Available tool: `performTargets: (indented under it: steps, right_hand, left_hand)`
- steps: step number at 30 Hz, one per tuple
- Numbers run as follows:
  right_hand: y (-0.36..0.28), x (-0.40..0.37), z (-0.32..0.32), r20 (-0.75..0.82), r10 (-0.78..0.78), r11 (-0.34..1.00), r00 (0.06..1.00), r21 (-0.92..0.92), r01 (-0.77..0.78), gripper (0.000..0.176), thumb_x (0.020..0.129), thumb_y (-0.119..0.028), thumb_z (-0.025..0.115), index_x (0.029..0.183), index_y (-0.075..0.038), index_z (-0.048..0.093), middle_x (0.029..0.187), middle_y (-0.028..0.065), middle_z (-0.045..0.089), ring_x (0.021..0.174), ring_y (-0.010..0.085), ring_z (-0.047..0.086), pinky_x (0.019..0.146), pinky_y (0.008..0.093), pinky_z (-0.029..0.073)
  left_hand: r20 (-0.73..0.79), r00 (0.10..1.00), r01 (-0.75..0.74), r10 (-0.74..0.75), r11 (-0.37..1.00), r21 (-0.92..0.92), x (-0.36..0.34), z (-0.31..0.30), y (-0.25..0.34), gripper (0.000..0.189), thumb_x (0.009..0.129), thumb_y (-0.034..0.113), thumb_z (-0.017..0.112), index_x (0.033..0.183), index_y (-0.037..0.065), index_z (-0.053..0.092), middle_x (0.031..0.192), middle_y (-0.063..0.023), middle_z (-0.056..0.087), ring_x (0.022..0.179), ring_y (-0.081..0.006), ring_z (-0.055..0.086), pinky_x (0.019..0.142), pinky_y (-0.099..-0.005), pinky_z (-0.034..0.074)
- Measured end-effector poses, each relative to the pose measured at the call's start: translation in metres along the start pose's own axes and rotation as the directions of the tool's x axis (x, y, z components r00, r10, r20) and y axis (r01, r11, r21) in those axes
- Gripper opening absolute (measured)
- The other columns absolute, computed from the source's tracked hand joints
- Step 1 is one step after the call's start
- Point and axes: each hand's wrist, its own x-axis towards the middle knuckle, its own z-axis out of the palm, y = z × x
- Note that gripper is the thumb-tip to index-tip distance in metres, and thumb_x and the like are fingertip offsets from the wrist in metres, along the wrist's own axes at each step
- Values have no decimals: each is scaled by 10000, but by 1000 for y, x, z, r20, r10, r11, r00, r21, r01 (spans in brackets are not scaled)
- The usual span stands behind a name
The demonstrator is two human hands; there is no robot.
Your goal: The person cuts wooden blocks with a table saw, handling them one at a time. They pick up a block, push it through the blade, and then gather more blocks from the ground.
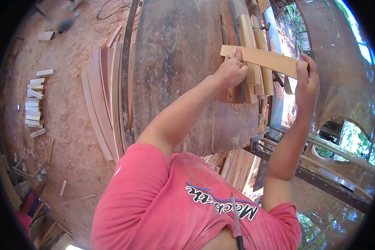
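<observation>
A short, flat, light-coloured wooden board (271, 60) is held out across the right side of the worktable. My left hand (231, 70) is closed at the board's left part, its index finger lying over the face near that end. At the other end, my right hand (307, 81) grips the board with the fingers over its far edge and the thumb on the near side. Beneath the board lie several long wooden strips (249, 35), partly covered by it and by my left hand.
A dark, dusty worktable (175, 62) fills the middle. Long planks (100, 91) lean along its left side. Several short wood blocks (34, 109) are lined up on the sawdust-covered floor (66, 137). A metal frame (321, 179) stands at right. A thin pointed tool (236, 216) lies against my shirt.
</observation>
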Motion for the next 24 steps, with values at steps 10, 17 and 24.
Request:
performTargets:
  steps: [10,17,24]
  right_hand:
    - [23,89,14,113,-86,995,990,50,80,442,926,-370,558,1215,-46,642,1094,168,669,1040,243,621,948,340,446]
    - [23,122,29,134,-121,987,984,119,105,501,923,-385,538,1242,-10,627,1136,186,668,1080,274,620,974,348,438]
    - [21,84,7,135,-189,981,973,-17,193,561,929,-411,538,1321,-12,578,1202,227,653,1122,310,618,995,368,437]
  left_hand:
    - [-41,999,20,-21,1000,-14,17,-2,1,531,901,292,383,973,-125,705,1531,-401,170,1488,-436,123,1206,-532,111]
    - [-44,995,90,-92,995,-48,27,-2,-1,546,907,323,379,1041,-88,714,1561,-374,118,1494,-410,136,1216,-513,61]
    - [-46,998,51,-50,999,8,25,14,-18,549,901,339,394,1053,-84,709,1563,-374,103,1491,-426,130,1217,-510,59]
